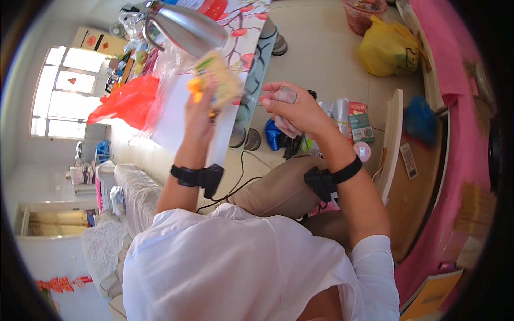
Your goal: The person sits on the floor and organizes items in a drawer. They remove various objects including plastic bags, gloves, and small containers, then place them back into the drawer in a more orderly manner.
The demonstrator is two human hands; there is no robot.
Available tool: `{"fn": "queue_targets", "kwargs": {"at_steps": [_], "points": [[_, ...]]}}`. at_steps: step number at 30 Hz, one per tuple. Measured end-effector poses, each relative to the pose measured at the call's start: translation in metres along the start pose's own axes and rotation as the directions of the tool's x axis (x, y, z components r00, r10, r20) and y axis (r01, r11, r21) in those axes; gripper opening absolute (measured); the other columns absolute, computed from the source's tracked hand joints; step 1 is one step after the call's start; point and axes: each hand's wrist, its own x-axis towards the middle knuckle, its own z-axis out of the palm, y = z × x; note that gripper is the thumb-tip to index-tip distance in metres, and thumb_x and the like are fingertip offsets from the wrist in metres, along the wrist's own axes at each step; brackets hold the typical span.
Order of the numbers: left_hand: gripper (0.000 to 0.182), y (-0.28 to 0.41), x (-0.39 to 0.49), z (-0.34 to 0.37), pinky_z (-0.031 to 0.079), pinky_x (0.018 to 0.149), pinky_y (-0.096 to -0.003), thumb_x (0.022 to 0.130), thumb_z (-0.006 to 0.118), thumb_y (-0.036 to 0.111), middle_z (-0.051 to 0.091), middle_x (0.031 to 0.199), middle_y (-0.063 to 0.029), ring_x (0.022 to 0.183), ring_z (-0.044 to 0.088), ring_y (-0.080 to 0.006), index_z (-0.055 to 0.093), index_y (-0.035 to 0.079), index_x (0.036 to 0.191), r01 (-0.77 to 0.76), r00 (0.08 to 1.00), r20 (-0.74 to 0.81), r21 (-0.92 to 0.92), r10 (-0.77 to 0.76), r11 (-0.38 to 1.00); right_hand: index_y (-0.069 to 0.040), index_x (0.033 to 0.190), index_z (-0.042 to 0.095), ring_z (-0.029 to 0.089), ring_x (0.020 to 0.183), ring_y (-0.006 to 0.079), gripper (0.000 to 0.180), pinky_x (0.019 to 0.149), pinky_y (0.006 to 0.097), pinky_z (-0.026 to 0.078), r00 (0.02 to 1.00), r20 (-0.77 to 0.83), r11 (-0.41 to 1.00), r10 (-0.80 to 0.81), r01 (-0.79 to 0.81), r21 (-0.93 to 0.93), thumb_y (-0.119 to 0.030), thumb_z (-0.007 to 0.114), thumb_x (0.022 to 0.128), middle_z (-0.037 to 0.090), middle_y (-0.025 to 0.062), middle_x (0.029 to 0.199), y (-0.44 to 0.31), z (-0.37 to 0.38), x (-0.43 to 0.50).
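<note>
My left hand (201, 110) grips a pale yellow package (223, 82) with green and orange parts. The package is blurred and its print cannot be made out. It is over the edge of the table (180, 132), just below a steel vacuum jug (196, 30) with a curved handle. My right hand (295, 108) is closed around a crumpled greyish cloth (286, 95), parts of which bulge out above and below the fingers. This hand is above the floor, between the table and an open drawer (417, 188).
A red plastic bag (130, 104) lies on the table. On the floor are a yellow bag (389, 48), a pink basket (363, 18) and several small boxes, including a green one (361, 126). A blue bag (421, 120) sits in the drawer. Black cables (241, 186) run below the table.
</note>
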Motion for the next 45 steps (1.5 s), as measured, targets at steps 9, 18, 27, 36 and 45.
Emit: {"fn": "queue_targets", "kwargs": {"at_steps": [9,18,27,36,45], "points": [[0.032,-0.022,0.062,-0.194,0.033,0.037,-0.0183,0.083,0.072,0.039,0.055,0.069,0.0023,0.047,0.047,-0.0054,0.059,0.012,0.094,0.364,0.890,-0.372,0.230,-0.264,0.903,-0.005,0.079,0.043,0.042,0.041,0.0212,0.008,0.038,0.0360,0.032,0.988,-0.003,0.805,0.152,-0.122,0.581,-0.006,0.049,0.083,0.040,0.0059,0.047,0.031,0.004,0.030],[0.037,-0.031,0.064,-0.183,0.048,0.067,-0.0373,0.078,0.071,0.032,0.062,0.074,-0.0141,0.072,0.060,-0.0313,0.064,-0.001,0.093,0.008,0.822,-0.130,0.976,0.555,0.216,0.003,0.101,0.040,0.041,0.043,0.0231,0.022,0.040,0.0359,0.034,0.971,-0.077,0.871,0.227,-0.167,0.462,-0.003,0.046,0.081,0.038,0.0069,0.048,0.045,-0.012,0.026],[0.033,-0.033,0.043,-0.077,0.049,0.070,-0.0353,0.077,0.073,0.027,0.067,0.079,-0.0128,0.074,0.065,-0.0246,0.067,0.000,0.096,-0.255,0.964,0.194,0.862,0.181,0.438,0.005,0.109,0.043,0.044,0.048,0.0202,0.030,0.044,0.0350,0.039,0.928,-0.227,0.841,0.295,-0.140,0.522,-0.001,0.050,0.081,0.045,0.0071,0.057,0.033,-0.038,-0.005],[0.024,-0.042,0.059,-0.082,0.050,0.067,-0.0357,0.079,0.068,0.019,0.068,0.079,-0.0154,0.073,0.066,-0.0264,0.068,0.001,0.095,-0.403,0.893,0.343,0.897,0.291,0.181,0.001,0.113,0.055,0.061,0.094,0.0201,0.034,0.080,0.0325,0.052,0.924,-0.309,0.921,0.225,-0.098,0.377,-0.003,0.058,0.079,0.062,0.0113,0.101,0.066,-0.084,-0.026],[0.019,-0.029,0.041,0.135,0.041,0.053,-0.0171,0.088,0.067,0.020,0.061,0.084,0.0017,0.069,0.056,-0.0045,0.060,0.008,0.101,0.052,0.883,0.469,-0.112,0.006,0.992,-0.001,0.102,0.048,0.034,0.039,0.0187,0.021,0.040,0.0349,0.034,0.927,-0.336,0.802,0.168,0.070,0.593,-0.001,0.053,0.081,0.044,0.0058,0.055,0.033,-0.121,-0.066]]}}
